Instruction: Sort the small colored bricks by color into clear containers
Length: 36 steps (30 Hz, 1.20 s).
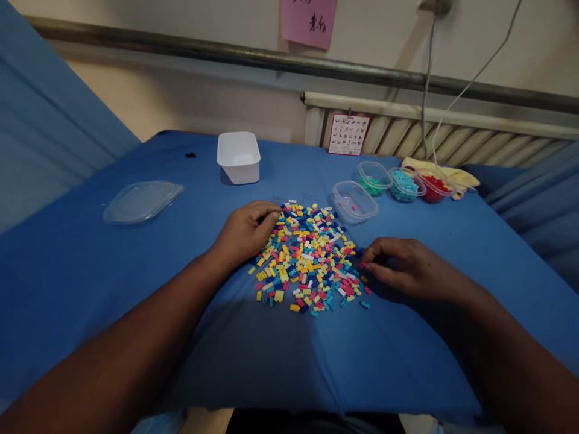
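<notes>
Blue cloth covered the table (90, 265), which stood against a pale wall with a radiator (474, 141) and a grey pipe (181, 53) running along it. A pink note (309, 21) hung on the wall, and a small card (348, 134) leaned at the radiator.

At the table's middle lay a pile (310, 256) of tiny bricks in yellow, blue, pink, white and turquoise. The left hand (246, 232) rested at the pile's upper left edge, its fingers curled down so the tips touched the bricks; whether it held any could not be told. The right hand (402, 268) lay at the pile's right edge, thumb and forefinger drawn close together on a pink brick (362, 264) that sat just at the fringe of the pile.

Just beyond the pile stood a clear tub (344, 194) with one pink piece inside. Behind it, in a row to the right, were a green tub (374, 178), a turquoise tub (406, 184) and a red tub (433, 187), with a yellow rag (456, 175) behind them. A white tub (238, 157) stood farther back on the left, and a clear lid (142, 202) lay well apart near the table's left side.
</notes>
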Each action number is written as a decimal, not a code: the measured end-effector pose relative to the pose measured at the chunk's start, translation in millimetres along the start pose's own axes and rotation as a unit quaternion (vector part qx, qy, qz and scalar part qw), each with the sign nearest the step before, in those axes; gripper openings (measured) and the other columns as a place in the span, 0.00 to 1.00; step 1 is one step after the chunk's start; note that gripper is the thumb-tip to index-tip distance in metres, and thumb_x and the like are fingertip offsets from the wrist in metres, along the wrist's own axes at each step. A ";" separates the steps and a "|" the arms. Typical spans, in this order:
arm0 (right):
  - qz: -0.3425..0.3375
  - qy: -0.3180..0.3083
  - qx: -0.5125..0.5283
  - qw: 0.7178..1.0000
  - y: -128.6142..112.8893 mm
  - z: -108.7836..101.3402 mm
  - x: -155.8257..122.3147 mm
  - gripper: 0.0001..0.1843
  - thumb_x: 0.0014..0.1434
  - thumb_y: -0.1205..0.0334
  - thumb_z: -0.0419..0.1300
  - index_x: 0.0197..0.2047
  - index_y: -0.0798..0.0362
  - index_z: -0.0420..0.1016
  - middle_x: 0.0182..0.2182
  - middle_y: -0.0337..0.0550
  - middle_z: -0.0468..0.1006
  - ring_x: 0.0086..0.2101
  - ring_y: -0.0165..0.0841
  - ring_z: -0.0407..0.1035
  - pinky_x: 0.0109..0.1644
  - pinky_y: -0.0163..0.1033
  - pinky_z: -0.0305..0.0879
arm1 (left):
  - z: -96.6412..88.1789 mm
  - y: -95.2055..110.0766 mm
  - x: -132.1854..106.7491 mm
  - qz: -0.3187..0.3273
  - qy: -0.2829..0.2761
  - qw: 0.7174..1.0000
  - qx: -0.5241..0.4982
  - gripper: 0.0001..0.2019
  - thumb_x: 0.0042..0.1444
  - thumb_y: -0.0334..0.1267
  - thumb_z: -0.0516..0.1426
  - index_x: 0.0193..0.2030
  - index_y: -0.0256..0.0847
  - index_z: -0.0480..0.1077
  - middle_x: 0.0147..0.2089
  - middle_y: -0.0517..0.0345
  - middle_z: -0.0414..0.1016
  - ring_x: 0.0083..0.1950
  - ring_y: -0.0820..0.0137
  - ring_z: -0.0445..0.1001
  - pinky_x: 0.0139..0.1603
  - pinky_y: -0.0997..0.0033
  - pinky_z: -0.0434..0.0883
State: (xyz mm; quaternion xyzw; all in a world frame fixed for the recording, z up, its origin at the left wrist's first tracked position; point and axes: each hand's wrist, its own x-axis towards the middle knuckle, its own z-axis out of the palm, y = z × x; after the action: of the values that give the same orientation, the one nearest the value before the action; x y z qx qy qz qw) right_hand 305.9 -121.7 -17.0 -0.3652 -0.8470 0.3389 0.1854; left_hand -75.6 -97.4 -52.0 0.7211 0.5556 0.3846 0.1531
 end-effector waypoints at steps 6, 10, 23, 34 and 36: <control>0.034 0.041 0.062 0.997 8.6 2.7 4.3 0.09 0.70 0.54 0.66 0.42 0.49 0.83 0.36 0.42 0.85 0.35 0.35 0.76 0.40 0.38 0.74 | -1.2 3.9 -0.4 0.009 -0.003 1.000 -0.006 0.14 0.71 0.46 0.57 0.48 0.45 0.84 0.54 0.52 0.86 0.57 0.58 0.84 0.68 0.52 0.78; 0.063 0.058 0.109 0.990 8.8 4.5 4.9 0.13 0.69 0.49 0.69 0.41 0.50 0.83 0.32 0.42 0.83 0.31 0.34 0.73 0.34 0.38 0.73 | -2.2 7.9 -0.8 0.012 -0.006 1.000 -0.009 0.14 0.72 0.46 0.57 0.48 0.45 0.83 0.54 0.52 0.86 0.57 0.58 0.84 0.67 0.52 0.78; 0.033 0.339 0.109 0.934 26.2 -24.0 63.5 0.16 0.64 0.50 0.73 0.51 0.49 0.83 0.43 0.46 0.88 0.40 0.39 0.83 0.48 0.48 0.82 | -1.2 -1.7 -0.1 0.022 0.000 1.000 -0.017 0.14 0.72 0.45 0.56 0.48 0.45 0.83 0.54 0.53 0.86 0.57 0.59 0.84 0.66 0.52 0.79; -0.114 0.038 -0.088 0.989 12.9 9.0 29.6 0.09 0.75 0.58 0.64 0.52 0.45 0.86 0.43 0.46 0.88 0.42 0.39 0.82 0.46 0.44 0.78 | -1.4 -0.8 0.5 0.003 0.011 1.000 -0.012 0.15 0.71 0.47 0.57 0.49 0.45 0.84 0.55 0.52 0.86 0.57 0.58 0.84 0.68 0.53 0.78; -0.114 0.032 -0.115 0.986 13.2 14.6 33.6 0.09 0.75 0.60 0.63 0.53 0.46 0.86 0.44 0.47 0.87 0.42 0.39 0.82 0.47 0.44 0.78 | -1.7 0.1 0.5 0.003 0.012 1.000 -0.011 0.15 0.71 0.47 0.57 0.49 0.45 0.84 0.54 0.52 0.86 0.57 0.58 0.84 0.68 0.52 0.78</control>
State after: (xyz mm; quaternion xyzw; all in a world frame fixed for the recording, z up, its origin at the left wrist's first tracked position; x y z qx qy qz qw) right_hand 281.9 -96.5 -34.4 -0.2960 -0.9098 0.2043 0.2071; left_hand -76.8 -97.3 -50.6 0.7164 0.5507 0.3999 0.1534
